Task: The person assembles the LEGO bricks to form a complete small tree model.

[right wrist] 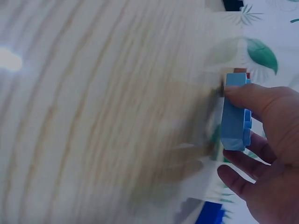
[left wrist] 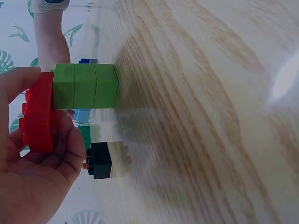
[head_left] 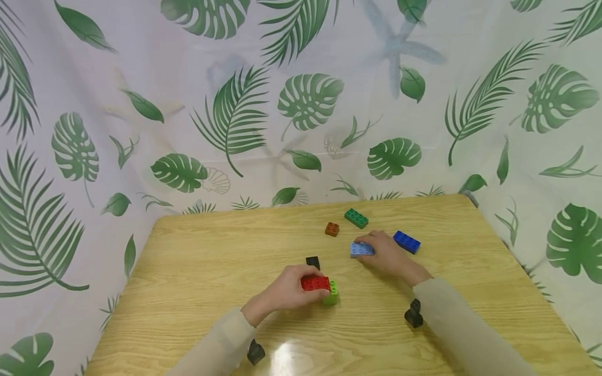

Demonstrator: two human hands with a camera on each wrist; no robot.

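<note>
My left hand (head_left: 289, 288) grips a red toy building brick (head_left: 315, 283) between thumb and fingers. One end of it lies on top of a stack of three light green bricks (left wrist: 85, 86); the other end juts out sideways over the table. Just behind this hand is a small black brick (head_left: 312, 262). Farther back on the right, my right hand (head_left: 388, 254) pinches a light blue brick (head_left: 360, 249), thumb along its near long side. Its studs face up, and in the right wrist view the light blue brick (right wrist: 235, 112) shows its smooth side.
Behind the right hand lie a dark green brick (head_left: 356, 218) and a small brown brick (head_left: 332, 229). A dark blue brick (head_left: 406, 242) is just right of that hand. The wooden table (head_left: 202, 261) meets a leaf-printed cloth (head_left: 329, 177) at its back edge.
</note>
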